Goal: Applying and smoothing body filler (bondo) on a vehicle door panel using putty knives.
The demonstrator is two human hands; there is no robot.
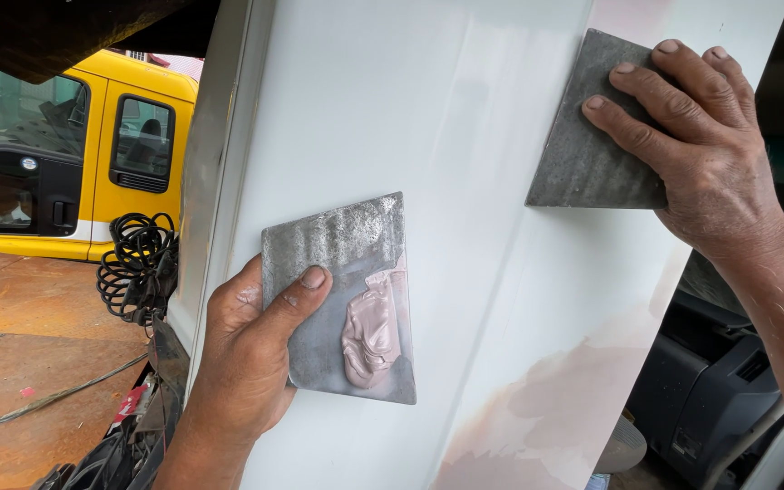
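Observation:
My left hand (247,354) grips a grey metal spreader plate (333,272) by its left edge, thumb across its face. A lump of pinkish body filler (369,331) sits on the plate's right side. My right hand (696,145) presses a second grey spreader (587,150) flat against the white vehicle panel (392,100), fingers spread over its upper right corner. Both plates lie in front of the panel, the left one lower and nearer the middle.
Pinkish filler patches (564,390) mark the panel's lower right. A yellow truck cab (129,145) stands at the far left. Coiled black cable (138,263) hangs by the panel's left edge above a rusty floor (29,363). Dark vehicle parts (714,390) show at the lower right.

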